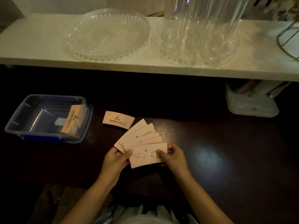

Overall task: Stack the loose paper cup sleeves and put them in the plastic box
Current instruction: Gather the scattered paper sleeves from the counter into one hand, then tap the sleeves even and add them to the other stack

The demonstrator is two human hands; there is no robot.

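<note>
A fan of several flat tan paper cup sleeves is held over the dark table. My left hand pinches the fan at its lower left corner. My right hand grips the right end of the front sleeve. A small stack of sleeves lies on the table just beyond the fan. To the left stands the clear plastic box with blue clips; another batch of sleeves leans on edge against its right inner wall.
A white shelf runs across above the table, carrying a clear patterned dish, a second dish with tall clear cup stacks and a wire stand. A white holder sits under the shelf at right.
</note>
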